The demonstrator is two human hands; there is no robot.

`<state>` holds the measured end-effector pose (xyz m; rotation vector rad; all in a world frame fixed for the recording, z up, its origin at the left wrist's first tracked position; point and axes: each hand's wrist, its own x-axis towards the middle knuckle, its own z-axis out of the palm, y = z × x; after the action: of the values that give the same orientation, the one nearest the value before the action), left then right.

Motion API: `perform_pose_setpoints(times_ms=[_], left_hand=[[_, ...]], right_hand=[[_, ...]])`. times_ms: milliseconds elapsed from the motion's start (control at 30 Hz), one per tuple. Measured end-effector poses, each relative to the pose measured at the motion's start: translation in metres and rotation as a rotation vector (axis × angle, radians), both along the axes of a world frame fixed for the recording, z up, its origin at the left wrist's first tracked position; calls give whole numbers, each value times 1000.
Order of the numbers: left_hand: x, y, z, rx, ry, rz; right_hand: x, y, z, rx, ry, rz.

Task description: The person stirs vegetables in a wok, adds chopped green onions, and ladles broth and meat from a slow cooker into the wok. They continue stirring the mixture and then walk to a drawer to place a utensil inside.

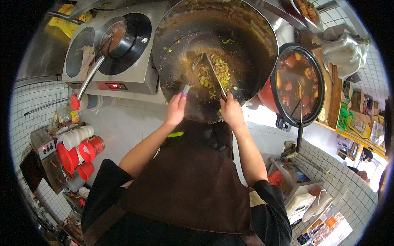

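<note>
Ahead of me is a large, deep round metal pan [255, 58] with a dark, stained inside. Chopped greens mixed with small pale bits [223, 72] are heaped at the middle of its round cooking surface. My left hand [176, 107] grips the purple and grey handle of a thin metal utensil [193, 72]; its exact head is hard to make out. In my right hand [231, 110] is the dark handle of a knife or flat-bladed scraper [216, 73], its long blade slanting across the heap. The tips of both tools come close together at the heap's far side.
Left stands a two-ring electric cooker [132, 81] with a long-handled saucepan [119, 40] of brown liquid. Right, a red pot [268, 93] holds chunks in dark broth and a ladle [301, 113]. Beyond it lies a wooden board [335, 101]. Red-lidded tubs [67, 158] stand low left.
</note>
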<state>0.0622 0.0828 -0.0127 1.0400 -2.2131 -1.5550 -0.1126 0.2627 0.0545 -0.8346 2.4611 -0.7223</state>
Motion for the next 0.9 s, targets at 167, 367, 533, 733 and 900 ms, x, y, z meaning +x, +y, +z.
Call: perform_pose_setpoints(times_ms=[167, 367, 533, 733, 900], left_hand=[[2, 4, -8, 58, 11, 39], [-1, 7, -7, 93, -61, 86], [-10, 4, 0, -7, -63, 5], [-69, -23, 19, -308, -155, -156], [-40, -37, 36, -347, -312, -425]], right_hand=[[-15, 3, 5, 61, -24, -73], [-25, 9, 8, 58, -75, -118], [-28, 15, -3, 46, -65, -148], [-39, 34, -4, -94, -55, -150], [-17, 53, -9, -17, 17, -333]])
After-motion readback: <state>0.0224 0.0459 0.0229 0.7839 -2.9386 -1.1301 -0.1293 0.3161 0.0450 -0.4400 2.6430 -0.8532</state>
